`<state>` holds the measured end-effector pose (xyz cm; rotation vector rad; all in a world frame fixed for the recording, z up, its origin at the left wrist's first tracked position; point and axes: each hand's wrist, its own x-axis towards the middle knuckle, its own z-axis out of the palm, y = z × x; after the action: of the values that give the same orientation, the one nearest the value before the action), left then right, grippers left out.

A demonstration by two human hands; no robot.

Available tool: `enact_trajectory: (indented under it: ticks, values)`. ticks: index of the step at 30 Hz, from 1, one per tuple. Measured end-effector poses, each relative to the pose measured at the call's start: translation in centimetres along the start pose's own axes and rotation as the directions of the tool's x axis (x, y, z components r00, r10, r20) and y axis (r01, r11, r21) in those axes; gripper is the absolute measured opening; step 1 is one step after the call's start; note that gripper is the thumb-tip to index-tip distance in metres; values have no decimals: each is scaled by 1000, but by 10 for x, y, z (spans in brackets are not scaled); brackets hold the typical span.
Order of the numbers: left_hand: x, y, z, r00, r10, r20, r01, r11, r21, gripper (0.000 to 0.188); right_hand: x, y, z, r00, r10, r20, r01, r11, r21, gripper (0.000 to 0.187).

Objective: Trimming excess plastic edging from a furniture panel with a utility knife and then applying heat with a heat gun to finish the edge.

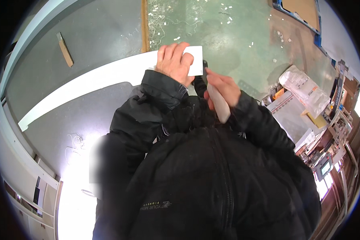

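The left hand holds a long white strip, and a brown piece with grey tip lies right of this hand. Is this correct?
Wrong side: the head view shows the brown piece lying left of the left hand, which holds the long white strip.

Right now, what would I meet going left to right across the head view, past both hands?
Brown strip with a grey tip → brown edging of the grey surface → left hand → right hand → white plastic sack.
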<state>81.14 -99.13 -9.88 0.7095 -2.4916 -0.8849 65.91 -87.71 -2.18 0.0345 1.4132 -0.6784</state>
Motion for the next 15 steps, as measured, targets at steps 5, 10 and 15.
enact_trajectory:
  ticks: [5, 10, 15]
  values:
    - [3, -5, -20, 1000, 15, 11, -15, 1000, 26, 52, 45, 6, -23, 992, -120, 45, 109, 976, 190, 51]
    - [-10, 29, -37, 903, -237, -359, 155, 958, -242, 68, 94, 2, -33, 878, -473, 78, 476, 879, -21, 45]
    - [-85, 5, -122, -200, -621, -758, 518, 590, -620, 70, -23, -47, -45, 715, -695, 71, 692, 719, 69, 35]
